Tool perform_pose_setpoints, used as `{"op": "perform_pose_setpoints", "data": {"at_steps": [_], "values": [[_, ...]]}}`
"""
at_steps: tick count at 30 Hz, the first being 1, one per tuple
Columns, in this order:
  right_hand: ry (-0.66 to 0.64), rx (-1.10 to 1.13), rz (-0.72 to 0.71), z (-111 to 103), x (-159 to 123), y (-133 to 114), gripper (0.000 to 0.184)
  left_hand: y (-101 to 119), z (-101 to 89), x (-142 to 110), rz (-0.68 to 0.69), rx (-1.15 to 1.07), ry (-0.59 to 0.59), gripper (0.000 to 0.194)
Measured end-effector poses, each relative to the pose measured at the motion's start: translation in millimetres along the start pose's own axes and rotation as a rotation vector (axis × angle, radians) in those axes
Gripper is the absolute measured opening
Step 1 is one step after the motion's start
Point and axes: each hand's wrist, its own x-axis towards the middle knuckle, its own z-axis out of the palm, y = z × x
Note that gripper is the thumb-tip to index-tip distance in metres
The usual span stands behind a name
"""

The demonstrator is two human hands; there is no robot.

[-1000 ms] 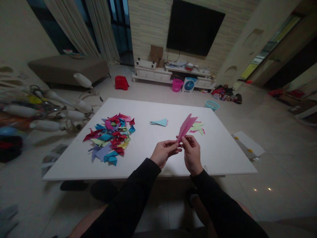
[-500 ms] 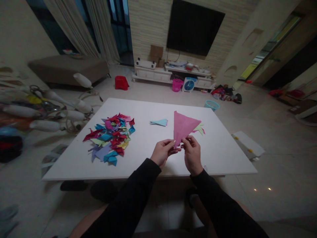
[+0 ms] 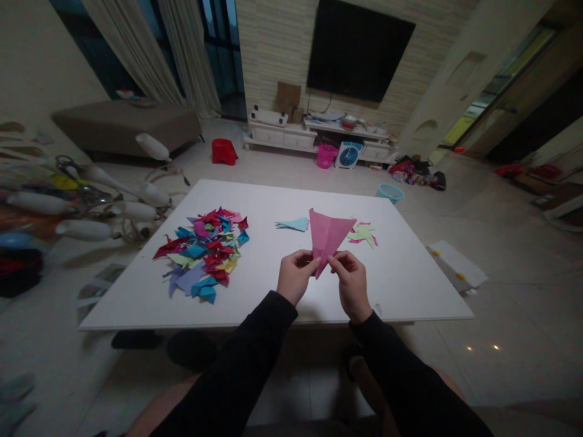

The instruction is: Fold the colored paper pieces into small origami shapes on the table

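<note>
- Head view: rectangular white smooth-topped table (image 3: 410, 279) on a pale tiled floor (image 3: 514, 255).
- Room: large black flat television (image 3: 361, 48) on the far wall; below it, long low white cabinet (image 3: 291, 136), round bright-pink plastic bin (image 3: 325, 156), square blue-and-white fan (image 3: 348, 155).
- Folded pink paper triangle (image 3: 331, 233): held over the table, narrow tip toward the person.
- Left hand (image 3: 295, 278): thumb and fingers pinched on its left edge, near the tip.
- Right hand (image 3: 354, 282): thumb and forefinger narrow, on the right edge.
- Left part of table: heap of multicoloured folded-paper shapes (image 3: 204, 252), well apart from both hands.
- Beyond hands: narrow light-blue folded paper (image 3: 294, 224); pointed green-and-pink folded paper (image 3: 363, 233).
- Edges: forearms cross the near edge; white surface runs from right hand to right edge.
</note>
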Motion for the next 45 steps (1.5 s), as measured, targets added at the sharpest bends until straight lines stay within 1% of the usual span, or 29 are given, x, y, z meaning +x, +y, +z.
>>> {"op": "perform_pose_setpoints", "data": {"at_steps": [3, 6, 11, 16, 19, 23, 24, 28, 30, 32, 38, 45], "values": [[-0.025, 0.006, -0.019, 0.8, -1.1, -1.5, 0.019, -0.6, 0.1, -0.8, -0.024, 0.021, -0.024, 0.028], [-0.024, 0.013, -0.016, 1.2, -1.8, -1.7, 0.017, -1.9, 0.7, -0.8, -0.024, 0.032, -0.057, 0.027], [-0.02, 0.004, 0.008, 0.3, -1.4, -0.1, 0.02, -4.4, 2.3, -0.3, -0.03, 0.051, -0.092, 0.022], [0.056, 0.044, 0.003, -1.0, 1.6, 7.1, 0.026, -1.9, 4.2, -1.6, -0.074, 0.03, -0.14, 0.024], [0.112, 0.077, -0.003, -1.2, 3.1, 9.8, 0.031, 0.7, 5.0, -2.7, -0.087, -0.001, -0.122, 0.029], [0.148, 0.069, 0.002, -1.1, 3.4, 9.2, 0.031, 1.8, 6.2, -6.8, -0.002, 0.125, -0.045, 0.05], [0.149, 0.067, 0.004, -1.1, 3.2, 8.8, 0.031, 1.6, 6.6, -8.2, 0.028, 0.165, -0.043, 0.051], [0.14, 0.068, 0.005, -1.0, 2.3, 7.9, 0.03, -0.6, 8.4, -12.2, 0.107, 0.221, -0.072, 0.035], [0.124, 0.068, 0.008, -0.8, 2.0, 7.8, 0.031, -1.5, 9.1, -12.0, 0.101, 0.2, -0.076, 0.03], [0.104, 0.071, 0.015, -0.4, 1.9, 7.5, 0.032, -1.7, 9.4, -10.5, 0.079, 0.165, -0.072, 0.029], [0.063, 0.105, 0.036, 1.0, 1.6, 5.2, 0.028, 1.8, 8.5, -6.6, 0.013, 0.038, -0.072, 0.036], [0.081, 0.095, 0.05, -0.1, 2.5, 8.9, 0.03, 3.9, 6.5, -6.0, -0.032, -0.033, -0.069, 0.043]]}}
